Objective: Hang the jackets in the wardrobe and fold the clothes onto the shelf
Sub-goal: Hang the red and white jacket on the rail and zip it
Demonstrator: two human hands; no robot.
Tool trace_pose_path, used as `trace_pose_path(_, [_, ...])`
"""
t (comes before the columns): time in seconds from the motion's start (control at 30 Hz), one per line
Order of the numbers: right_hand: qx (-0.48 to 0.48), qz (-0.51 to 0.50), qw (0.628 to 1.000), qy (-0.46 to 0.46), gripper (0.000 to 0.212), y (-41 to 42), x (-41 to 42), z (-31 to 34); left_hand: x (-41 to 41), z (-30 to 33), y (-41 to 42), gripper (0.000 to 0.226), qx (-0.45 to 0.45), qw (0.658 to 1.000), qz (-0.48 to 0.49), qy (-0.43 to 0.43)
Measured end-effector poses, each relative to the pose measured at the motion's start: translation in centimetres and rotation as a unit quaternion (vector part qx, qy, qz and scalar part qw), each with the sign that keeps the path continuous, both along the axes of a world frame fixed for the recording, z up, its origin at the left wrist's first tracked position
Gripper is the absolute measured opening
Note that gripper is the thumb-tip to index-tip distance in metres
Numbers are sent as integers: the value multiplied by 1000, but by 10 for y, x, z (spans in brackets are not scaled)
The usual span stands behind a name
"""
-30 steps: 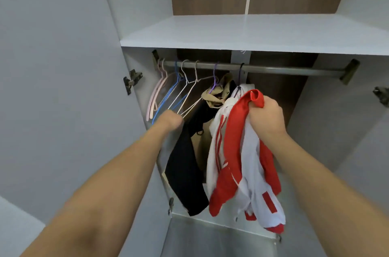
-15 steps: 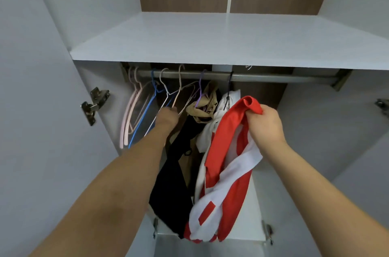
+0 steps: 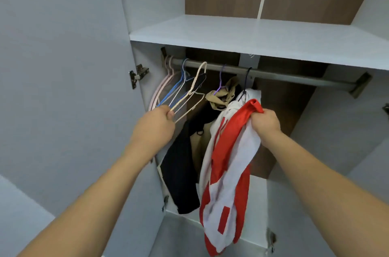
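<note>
— What are your hands doing right now?

— My left hand (image 3: 156,118) is pinching the lower bar of a cream hanger (image 3: 190,92), tilting it so its hook is coming level with the rail (image 3: 273,74). My right hand (image 3: 266,123) is clenching the red and white jacket (image 3: 227,162) by its bunched collar, just below the rail and right of the beige garment (image 3: 223,96) hanging there.

— How are you doing this step well?

— I am judging that the hook should be clearing the rail fully before I am pulling it away, so the blue hanger (image 3: 179,86) beside it is not tangling. Then I am finding the jacket's shoulders, since the collar grip is leaving it twisted.
</note>
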State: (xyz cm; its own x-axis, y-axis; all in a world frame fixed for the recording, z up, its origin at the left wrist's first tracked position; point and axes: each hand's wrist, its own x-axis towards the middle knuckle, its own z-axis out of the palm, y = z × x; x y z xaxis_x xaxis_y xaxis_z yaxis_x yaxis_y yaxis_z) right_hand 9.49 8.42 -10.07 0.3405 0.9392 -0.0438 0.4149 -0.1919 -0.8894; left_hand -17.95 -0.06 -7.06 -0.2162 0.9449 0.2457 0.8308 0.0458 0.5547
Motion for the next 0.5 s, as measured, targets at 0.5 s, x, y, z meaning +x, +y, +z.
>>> trace_pose_path(0.5, [-17, -1, 998, -62, 37, -43, 41, -2, 71, 67, -183, 30, -72, 994, -73, -42])
